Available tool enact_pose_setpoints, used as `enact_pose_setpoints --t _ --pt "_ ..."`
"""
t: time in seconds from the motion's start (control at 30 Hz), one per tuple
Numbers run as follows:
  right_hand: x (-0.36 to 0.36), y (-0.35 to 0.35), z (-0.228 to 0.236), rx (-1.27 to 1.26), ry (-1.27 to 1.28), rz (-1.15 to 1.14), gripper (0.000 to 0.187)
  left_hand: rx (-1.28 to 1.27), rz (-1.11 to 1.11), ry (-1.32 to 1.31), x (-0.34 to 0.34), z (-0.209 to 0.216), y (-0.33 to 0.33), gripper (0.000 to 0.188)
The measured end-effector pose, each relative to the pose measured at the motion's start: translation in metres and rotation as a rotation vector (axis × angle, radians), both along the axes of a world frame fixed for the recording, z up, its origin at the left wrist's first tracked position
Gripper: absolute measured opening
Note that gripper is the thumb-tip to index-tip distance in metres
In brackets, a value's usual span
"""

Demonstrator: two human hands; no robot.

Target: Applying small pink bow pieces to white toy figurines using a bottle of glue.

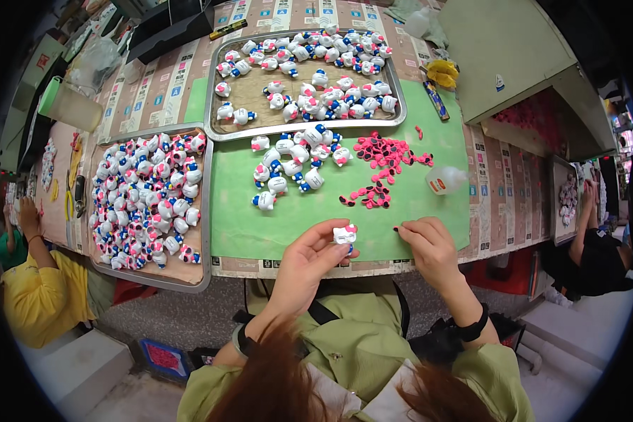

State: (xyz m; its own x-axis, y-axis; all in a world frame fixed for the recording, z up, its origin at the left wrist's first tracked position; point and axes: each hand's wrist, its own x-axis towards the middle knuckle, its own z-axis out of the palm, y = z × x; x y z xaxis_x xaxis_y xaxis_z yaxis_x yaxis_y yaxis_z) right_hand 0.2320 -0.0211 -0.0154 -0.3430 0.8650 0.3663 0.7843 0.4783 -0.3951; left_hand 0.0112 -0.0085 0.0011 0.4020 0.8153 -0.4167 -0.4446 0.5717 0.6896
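A small white cat-shaped figurine (344, 234) with a pink bow and a blue lower part is pinched in my left hand (312, 252), over the near edge of the green mat. To its right, my right hand (431, 247) is closed with thumb and forefinger together on a small dark-and-pink piece (396, 228), apart from the figurine. Beyond my hands lies a loose pile of similar pink pieces (383, 158), some with dark faces. Left of it, more white, blue and pink figurines (292, 158) lie on the green mat (274, 235).
One metal tray (207, 204) packed with figurines stands at the left, another (306, 128) at the back. A small white bottle (446, 180) lies right of the pink pile. A grey metal box (513, 53) stands back right. Other people sit at left and right.
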Motion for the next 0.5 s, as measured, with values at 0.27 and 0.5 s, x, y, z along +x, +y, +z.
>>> enact_pose_setpoints --t 0.27,0.5 --pt "-0.008 0.002 0.003 -0.036 0.164 -0.052 0.023 0.009 -0.032 -0.003 0.0 0.002 -0.001 0.036" --pt "-0.052 0.002 0.035 0.043 0.435 0.101 0.032 0.01 -0.007 -0.009 0.005 0.002 -0.003 0.035"
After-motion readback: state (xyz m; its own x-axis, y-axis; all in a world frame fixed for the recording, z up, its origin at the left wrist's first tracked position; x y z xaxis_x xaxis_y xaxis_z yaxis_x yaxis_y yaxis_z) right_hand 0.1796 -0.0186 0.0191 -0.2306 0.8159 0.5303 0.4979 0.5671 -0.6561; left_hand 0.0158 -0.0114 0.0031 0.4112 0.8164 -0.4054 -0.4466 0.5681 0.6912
